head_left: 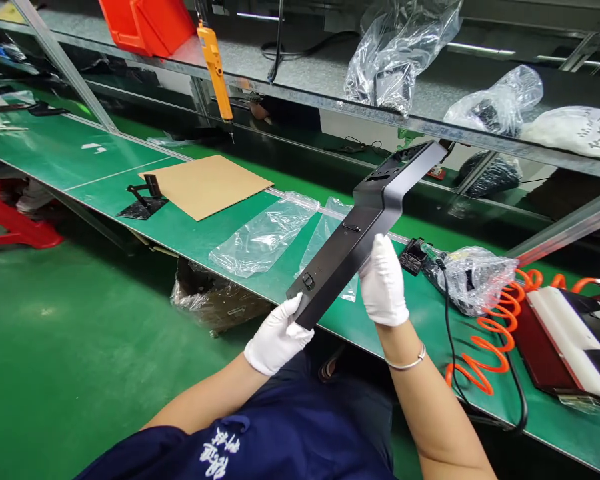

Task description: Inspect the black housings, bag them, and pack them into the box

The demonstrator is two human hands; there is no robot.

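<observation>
- L: tan cardboard sheet (pixel 210 187) lies flat on green bench (pixel 195 243), clear plastic bag (pixel 267 233) near it.
- Ctr: worker's gloved L hand (pixel 275 339) pinches low end of black housing (pixel 353 250), thumb on top, fingers under.
- Ctr-R: housing is up in the air over bench, tilted, far end toward shelf (pixel 300 80). Looks stiff, prob. med. wt.; smooth finish may slip vs. gloves & scuff.
- R: gloved R hand (pixel 384 283) closed on side below bend, fingertips partly hidden. Best hold approx. there plus low end, clear of cutouts.
</observation>
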